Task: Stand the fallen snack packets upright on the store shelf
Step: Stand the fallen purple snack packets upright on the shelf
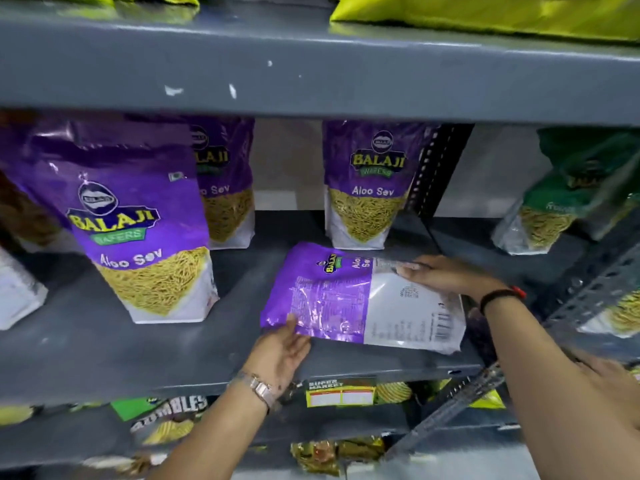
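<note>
A purple and white Aloo Sev packet [349, 299] lies flat, back side up, near the front of the grey shelf [138, 355]. My left hand [282, 351] grips its near left purple corner, thumb on top. My right hand [446, 273] rests on its far right white end, fingers over the edge. Three matching packets stand upright: a large one at front left [138, 223], one behind it [227, 188] and one at the back centre [367, 185].
A perforated black upright [433, 168] divides this bay from the right one, where green packets [568, 199] lean. The shelf above [311, 74] hangs low overhead. Lower shelves hold chip bags [166, 417] and a price tag [341, 393].
</note>
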`<state>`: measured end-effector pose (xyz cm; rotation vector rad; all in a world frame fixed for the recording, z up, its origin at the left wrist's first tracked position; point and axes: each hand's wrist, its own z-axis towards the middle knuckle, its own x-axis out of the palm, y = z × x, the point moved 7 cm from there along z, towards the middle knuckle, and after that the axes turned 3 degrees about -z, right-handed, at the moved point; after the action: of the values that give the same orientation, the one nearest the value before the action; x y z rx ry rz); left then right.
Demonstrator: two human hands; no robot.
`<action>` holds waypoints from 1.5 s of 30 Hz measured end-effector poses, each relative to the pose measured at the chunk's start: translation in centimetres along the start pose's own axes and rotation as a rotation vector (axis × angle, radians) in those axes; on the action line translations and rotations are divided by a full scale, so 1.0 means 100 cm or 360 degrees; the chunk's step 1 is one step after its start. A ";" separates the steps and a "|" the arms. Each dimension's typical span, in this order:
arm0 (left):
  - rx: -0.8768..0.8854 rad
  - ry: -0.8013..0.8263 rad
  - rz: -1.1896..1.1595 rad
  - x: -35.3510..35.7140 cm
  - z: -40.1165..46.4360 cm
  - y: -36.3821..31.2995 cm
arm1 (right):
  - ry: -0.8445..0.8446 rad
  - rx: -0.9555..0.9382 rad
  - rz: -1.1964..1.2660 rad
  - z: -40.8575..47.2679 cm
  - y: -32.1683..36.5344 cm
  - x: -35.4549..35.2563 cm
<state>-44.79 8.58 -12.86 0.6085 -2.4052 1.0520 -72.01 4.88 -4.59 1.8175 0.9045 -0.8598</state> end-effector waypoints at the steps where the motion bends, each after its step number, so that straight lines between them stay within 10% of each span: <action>1: 0.0035 -0.0017 -0.0020 0.000 0.001 -0.002 | 0.0029 -0.0006 0.0026 0.000 -0.002 0.002; 9: -0.0038 0.0247 0.0252 0.044 -0.010 0.033 | 0.0192 -0.0116 0.0298 -0.004 -0.001 0.002; 24: 0.1097 0.0491 0.0763 0.096 -0.032 -0.089 | -0.0285 -0.0543 0.1371 -0.028 0.017 0.040; 32: 0.0925 0.0728 0.1361 0.069 0.002 -0.054 | -0.0246 -0.0486 0.1373 -0.012 0.017 0.068; 45: 0.1146 0.0178 0.1464 0.049 0.019 -0.032 | -0.1031 -0.0343 0.1497 -0.062 0.008 0.075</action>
<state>-47.44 4.15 -9.50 -0.4398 -2.1472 2.2776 -66.51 12.01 -8.44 1.3820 -0.2735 -0.6150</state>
